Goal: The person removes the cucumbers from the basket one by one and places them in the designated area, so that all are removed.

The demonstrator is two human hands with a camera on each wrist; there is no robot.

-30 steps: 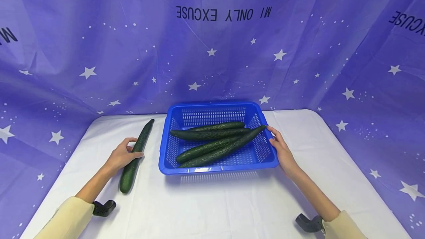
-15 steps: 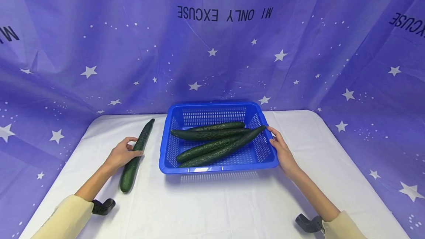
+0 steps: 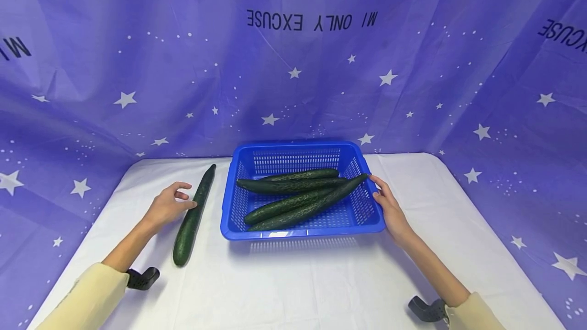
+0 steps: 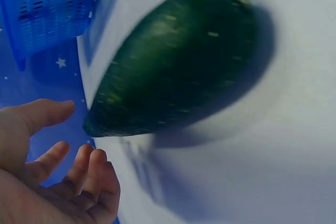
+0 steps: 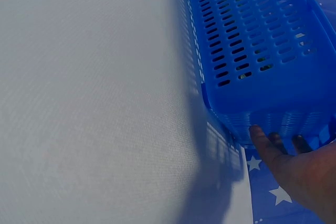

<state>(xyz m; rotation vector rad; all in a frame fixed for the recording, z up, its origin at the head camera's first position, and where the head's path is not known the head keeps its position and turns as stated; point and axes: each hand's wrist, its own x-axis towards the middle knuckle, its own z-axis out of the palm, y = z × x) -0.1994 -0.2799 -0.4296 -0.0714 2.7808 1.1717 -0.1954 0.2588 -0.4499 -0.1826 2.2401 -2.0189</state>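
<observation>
A dark green cucumber [image 3: 187, 236] lies on the white cloth left of a blue basket [image 3: 304, 234]. My left hand [image 3: 166, 208] is at its left side, thumb tip over or against the cucumber in the head view. Seen from the left wrist, the hand's fingers [image 4: 94, 166] are loosely bent with nothing between them, beside the cucumber's far narrow end. My right hand [image 3: 395, 219] holds the basket's right end at the rim, fingers [image 5: 270, 150] against the outer wall; its thumb is mostly hidden in the right wrist view. Several cucumbers [image 3: 293, 186] lie inside the basket.
A white cloth [image 3: 293, 289] covers the table. Purple star-printed fabric [image 3: 293, 101] hangs behind and at both sides, close to the basket's back. A black device [image 3: 143, 279] sits at the left wrist, another black device [image 3: 426, 309] at the right.
My left hand has loosened from around the cucumber, its fingers lifting off to the left. The cucumber has shifted slightly right. The right hand and basket keep their places.
</observation>
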